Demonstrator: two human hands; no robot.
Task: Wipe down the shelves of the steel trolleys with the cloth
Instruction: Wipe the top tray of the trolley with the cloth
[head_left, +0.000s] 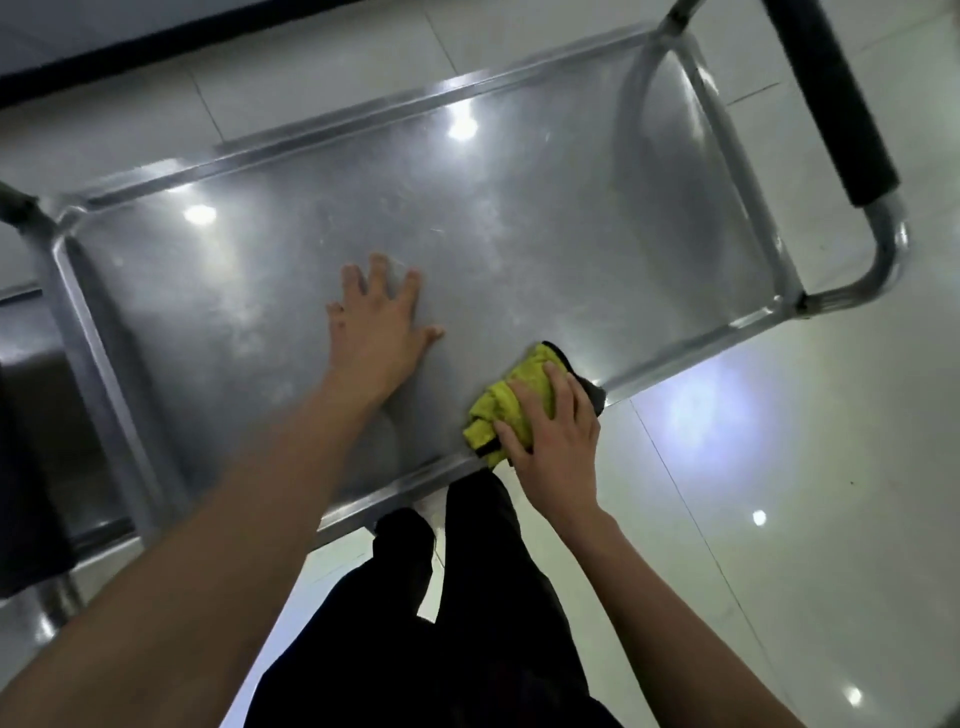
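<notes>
The steel trolley's top shelf (509, 223) fills the middle of the head view, dull and streaked, with a raised rim. My left hand (376, 325) lies flat on the shelf near its middle, fingers spread. My right hand (550, 436) presses a bunched yellow-green cloth (511, 402) with a dark edge onto the shelf's near right part, right at the front rim. The fingers lie over the cloth and the thumb curls at its lower edge.
The trolley's handle with a black foam grip (826, 98) stands at the right end. Another steel unit (31, 395) is at the left. Glossy white floor tiles (779, 467) surround the trolley. My dark trouser legs (467, 597) stand against the front rim.
</notes>
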